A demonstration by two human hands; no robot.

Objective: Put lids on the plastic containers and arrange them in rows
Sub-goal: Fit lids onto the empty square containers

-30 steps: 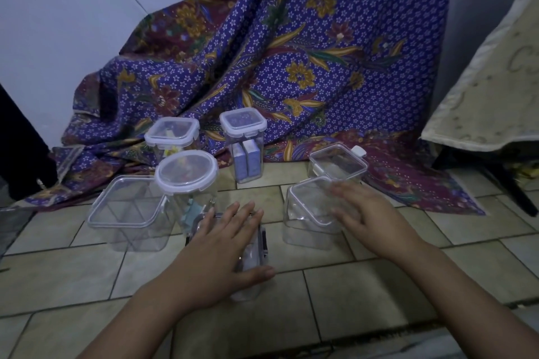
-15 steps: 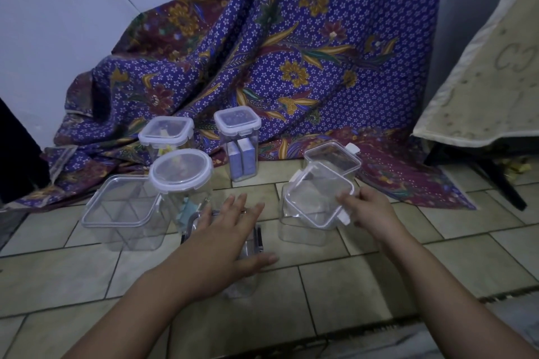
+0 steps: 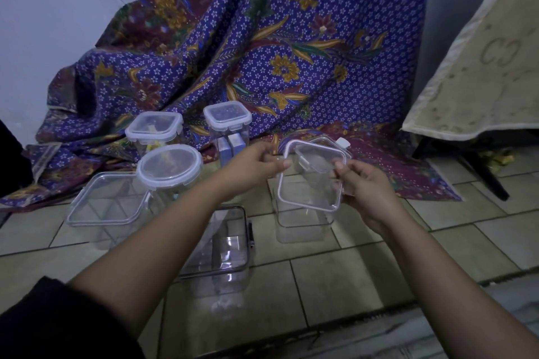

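Lifted off the front container (image 3: pixel 221 245), the left hand (image 3: pixel 256 166) had crossed up and to the right, toward the clear square lid (image 3: pixel 309 183). That lid, tilted low over the open container (image 3: pixel 300 227) half a second earlier, had risen clear of it. It hung in the air, slanted toward the camera, and the right hand (image 3: pixel 367 189) had come up with it.

I judged this as 1 container released and the next being dealt with: the lid was probably being squared up with both hands before seating. Whether the front container was properly shut I could not tell. On the left, the closed containers (image 3: pixel 169 166) stood in a loose cluster at the edge of the batik cloth (image 3: pixel 262 52), so arranging them in rows looked undone.

The left hand's fingers were loosely curled, its thumb stretched to the lid's left rim. The tip seemed to meet the plastic, but I could not tell whether that hand gripped it. The lid sat above the open container, which stood on the tiled floor (image 3: pixel 379 265) just right of the front one. The right hand pinched the lid's right edge, thumb on top.
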